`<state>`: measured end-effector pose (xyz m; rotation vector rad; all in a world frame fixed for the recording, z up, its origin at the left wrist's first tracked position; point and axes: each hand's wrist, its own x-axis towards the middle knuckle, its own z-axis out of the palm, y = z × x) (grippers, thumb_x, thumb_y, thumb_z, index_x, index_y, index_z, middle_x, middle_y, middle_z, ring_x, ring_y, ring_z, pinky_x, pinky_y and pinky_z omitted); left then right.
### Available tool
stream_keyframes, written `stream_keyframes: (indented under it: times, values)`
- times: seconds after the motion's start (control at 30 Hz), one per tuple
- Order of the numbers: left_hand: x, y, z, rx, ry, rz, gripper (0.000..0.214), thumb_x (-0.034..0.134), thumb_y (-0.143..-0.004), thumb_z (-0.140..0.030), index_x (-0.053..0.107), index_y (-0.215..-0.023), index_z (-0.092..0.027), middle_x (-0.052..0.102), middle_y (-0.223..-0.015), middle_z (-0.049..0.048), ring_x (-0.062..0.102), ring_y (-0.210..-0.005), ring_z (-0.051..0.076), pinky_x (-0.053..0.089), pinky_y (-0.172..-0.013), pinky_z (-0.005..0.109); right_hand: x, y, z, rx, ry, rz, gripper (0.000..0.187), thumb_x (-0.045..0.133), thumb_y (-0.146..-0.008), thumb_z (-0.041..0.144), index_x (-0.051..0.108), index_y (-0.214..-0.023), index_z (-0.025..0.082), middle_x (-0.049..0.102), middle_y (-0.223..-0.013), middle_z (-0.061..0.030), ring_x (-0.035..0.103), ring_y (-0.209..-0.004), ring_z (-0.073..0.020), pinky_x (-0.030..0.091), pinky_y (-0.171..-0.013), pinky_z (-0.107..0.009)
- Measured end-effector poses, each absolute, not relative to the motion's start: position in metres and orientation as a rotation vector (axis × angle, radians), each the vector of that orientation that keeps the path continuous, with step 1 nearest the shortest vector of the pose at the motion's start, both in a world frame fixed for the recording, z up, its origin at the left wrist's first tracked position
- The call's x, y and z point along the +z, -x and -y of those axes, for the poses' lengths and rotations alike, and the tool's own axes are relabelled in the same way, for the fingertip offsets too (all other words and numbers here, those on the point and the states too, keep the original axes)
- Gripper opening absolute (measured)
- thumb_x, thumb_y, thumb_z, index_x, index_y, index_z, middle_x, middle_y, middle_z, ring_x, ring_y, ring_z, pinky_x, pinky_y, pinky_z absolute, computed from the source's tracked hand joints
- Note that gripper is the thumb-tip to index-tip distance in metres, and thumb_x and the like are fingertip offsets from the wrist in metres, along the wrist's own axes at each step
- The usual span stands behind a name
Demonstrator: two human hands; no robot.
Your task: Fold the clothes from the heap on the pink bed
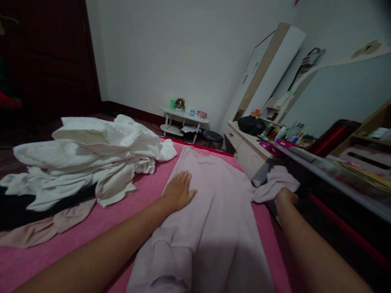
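Note:
A pale pink long-sleeved top [222, 215] lies spread on the bright pink bed cover [146, 195]. Its left-hand sleeve is folded in over the body, with the cuff near the bottom of the view. My left hand [179, 191] rests flat on that side of the top, fingers stretched out. Off the bed's right edge, my right hand [286, 197] is closed on the other sleeve [276, 183], which is bunched up and lifted. My right fingertips are partly hidden by my own hand.
Left on the bed is a heap of white clothes [100, 142], with a dusty-pink garment [51, 226] beside it. A dressing table [249, 152] crowded with bottles stands close on the right. Beyond the bed are a small white table [183, 116] and a round stool [212, 136].

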<state>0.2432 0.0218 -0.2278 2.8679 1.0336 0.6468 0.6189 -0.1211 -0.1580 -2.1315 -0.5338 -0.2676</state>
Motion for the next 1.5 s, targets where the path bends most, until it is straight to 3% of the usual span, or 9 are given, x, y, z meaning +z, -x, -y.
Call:
stream_keyframes:
  times: [0.2, 0.33, 0.43, 0.57, 0.7, 0.9, 1.27, 1.4, 1.5]
  values:
    - [-0.220, -0.239, -0.021, 0.732, -2.814, -0.968, 0.056, 0.045, -0.092, -0.041, 0.044, -0.137, -0.007, 0.044, -0.142, 0.0198, 0.039, -0.133, 0.030, 0.032, -0.111, 0.045, -0.107, -0.554, 0.085, -0.135, 1.730, 0.328, 0.040, 0.026, -0.089, 0.020, 0.058, -0.110, 0.011, 0.063, -0.095, -0.0159, 0.065, -0.081, -0.0223, 0.048, -0.053, -0.028]
    - [-0.208, -0.228, -0.013, 0.895, -2.813, -0.503, 0.035, 0.041, -0.095, -0.027, 0.054, -0.127, -0.021, 0.054, -0.134, 0.0095, 0.052, -0.121, 0.019, 0.045, -0.100, 0.033, -0.060, -0.471, 0.068, -0.003, 1.576, 0.911, 0.034, 0.045, -0.087, 0.036, 0.057, -0.113, 0.018, 0.064, -0.104, -0.0066, 0.063, -0.089, -0.0168, 0.053, -0.073, -0.030]
    - [-0.198, -0.221, -0.003, 0.987, -2.882, -0.168, 0.030, 0.041, -0.097, -0.029, 0.059, -0.120, -0.024, 0.057, -0.132, 0.0061, 0.050, -0.123, 0.017, 0.040, -0.105, 0.035, -0.042, -0.407, 0.099, 0.059, 1.476, 1.667, 0.048, 0.057, -0.082, 0.039, 0.052, -0.127, 0.022, 0.054, -0.132, -0.0077, 0.052, -0.119, -0.0215, 0.043, -0.098, -0.040]
    - [-0.187, -0.218, 0.007, 1.028, -2.972, -0.215, 0.032, 0.041, -0.096, -0.026, 0.057, -0.124, -0.026, 0.048, -0.141, 0.0066, 0.039, -0.132, 0.019, 0.027, -0.114, 0.043, -0.073, -0.381, 0.166, 0.016, 1.789, 1.876, 0.033, 0.053, -0.085, 0.037, 0.063, -0.114, 0.024, 0.046, -0.142, -0.0068, 0.043, -0.130, -0.0240, 0.032, -0.108, -0.044]
    - [-0.187, -0.220, 0.004, 1.016, -2.978, -0.570, 0.045, 0.049, -0.088, -0.021, 0.049, -0.133, -0.026, 0.037, -0.149, 0.0083, 0.029, -0.139, 0.025, 0.016, -0.115, 0.050, -0.135, -0.405, 0.224, 0.020, 2.305, 1.613, 0.057, 0.060, -0.076, 0.041, 0.055, -0.128, 0.017, 0.042, -0.145, -0.0145, 0.037, -0.135, -0.0303, 0.032, -0.109, -0.047]
    - [-0.202, -0.216, -0.006, 0.772, -2.919, -0.800, 0.065, 0.057, -0.081, -0.051, 0.045, -0.137, -0.020, 0.048, -0.139, 0.0144, 0.046, -0.125, 0.030, 0.036, -0.104, 0.045, -0.180, -0.400, 0.283, 0.463, 2.382, 1.279, 0.072, 0.060, -0.072, 0.036, 0.040, -0.139, 0.019, 0.057, -0.131, -0.0128, 0.057, -0.117, -0.0274, 0.045, -0.098, -0.040]
    - [-0.136, -0.232, -0.053, 0.504, -3.142, -0.742, 0.044, 0.049, -0.077, -0.006, 0.067, -0.111, -0.028, 0.068, -0.101, 0.0049, 0.063, -0.089, 0.021, 0.044, -0.073, 0.028, -0.141, -0.358, 0.270, 0.807, 1.915, 1.103, 0.074, 0.057, -0.077, 0.043, 0.036, -0.143, 0.017, 0.050, -0.138, -0.0120, 0.050, -0.124, -0.0245, 0.042, -0.101, -0.036]
    - [-0.097, -0.246, -0.082, 0.662, -3.184, -0.739, 0.030, 0.051, -0.082, -0.011, 0.072, -0.100, -0.023, 0.066, -0.104, 0.0062, 0.059, -0.098, 0.022, 0.042, -0.076, 0.028, -0.142, -0.333, 0.253, 1.072, 1.771, 1.071, 0.076, 0.056, -0.082, 0.040, 0.028, -0.147, 0.015, 0.064, -0.107, -0.0089, 0.062, -0.093, -0.0200, 0.049, -0.081, -0.032]
    - [-0.086, -0.249, -0.093, 0.644, -3.260, -0.719, 0.028, 0.051, -0.084, -0.012, 0.072, -0.099, -0.024, 0.065, -0.105, 0.0068, 0.056, -0.101, 0.024, 0.041, -0.074, 0.028, -0.150, -0.320, 0.240, 1.159, 1.734, 1.062, 0.077, 0.059, -0.080, 0.036, 0.027, -0.146, 0.013, 0.057, -0.083, -0.0006, 0.055, -0.069, -0.0134, 0.045, -0.062, -0.025]
